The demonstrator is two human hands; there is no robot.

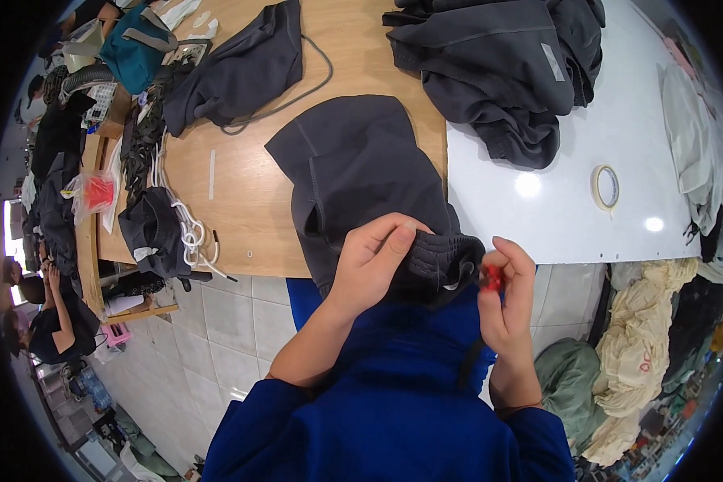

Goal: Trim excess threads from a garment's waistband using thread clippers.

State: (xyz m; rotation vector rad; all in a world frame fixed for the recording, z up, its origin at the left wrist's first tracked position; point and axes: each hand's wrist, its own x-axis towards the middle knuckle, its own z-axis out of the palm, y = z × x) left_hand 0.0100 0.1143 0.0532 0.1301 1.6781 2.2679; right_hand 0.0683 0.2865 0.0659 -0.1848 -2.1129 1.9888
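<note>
A pair of dark grey shorts (361, 161) lies partly on the wooden tabletop, with its gathered elastic waistband (442, 261) hanging over the near edge. My left hand (377, 261) is closed on that waistband, thumb on top. Just to the right, my right hand (508, 297) has its fingers curled round a small red object (491, 278) whose kind I cannot make out. It is held close to the waistband's right end. A small pale spot shows inside the waistband opening.
More dark grey garments are heaped on the white tabletop (498, 217), near a tape roll (606, 186). Another dark garment (249, 68) with a grey cord lies far left. White cords (191, 229) sit beside a dark bundle (153, 233). Cloth piles (643, 337) stand right; people work at left.
</note>
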